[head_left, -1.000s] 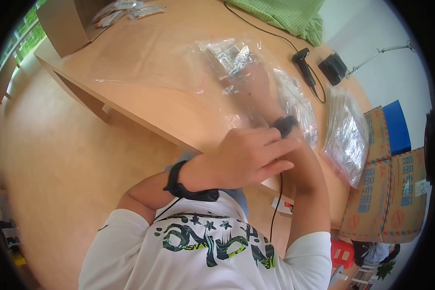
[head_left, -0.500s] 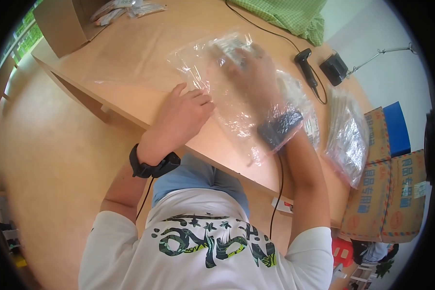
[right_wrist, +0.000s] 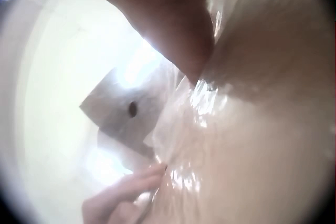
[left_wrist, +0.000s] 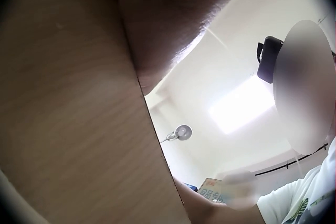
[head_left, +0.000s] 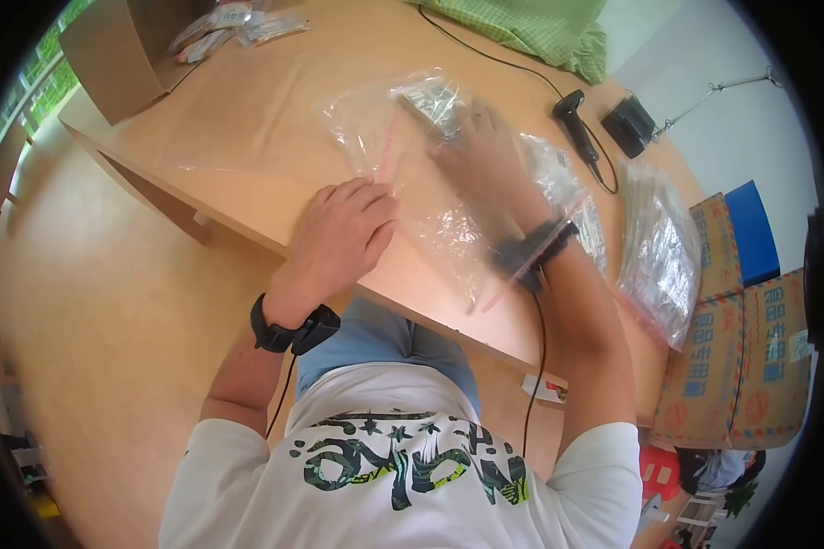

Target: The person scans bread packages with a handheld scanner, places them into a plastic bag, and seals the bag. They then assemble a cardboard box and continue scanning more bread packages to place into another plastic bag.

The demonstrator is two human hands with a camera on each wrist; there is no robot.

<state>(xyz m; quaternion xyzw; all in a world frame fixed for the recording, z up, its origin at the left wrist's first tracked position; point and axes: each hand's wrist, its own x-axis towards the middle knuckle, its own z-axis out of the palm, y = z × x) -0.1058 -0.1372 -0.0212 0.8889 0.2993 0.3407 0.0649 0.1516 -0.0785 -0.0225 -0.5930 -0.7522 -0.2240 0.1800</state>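
Observation:
A large clear plastic bag lies at the table's front edge, its pink-edged mouth over the right wrist. My right hand reaches inside it, palm down. At its fingers, in the far end of the bag, is a flat shiny packet with dark print; whether the fingers grip it I cannot tell. My left hand rests on the table edge, its loosely bent fingers touching the bag's near left side. The right wrist view shows the left hand's fingertips right at the film.
Clear bags in stacks lie to the right, beside cardboard boxes. Behind them are a barcode scanner with its cord and a black stand. An open carton and small packets sit at the far left. Green checked cloth lies at the back.
My left hand has moved from over the right wrist to the left, down onto the bag's side. The bag's mouth now reaches over the right wrist. The right hand has shifted slightly right.

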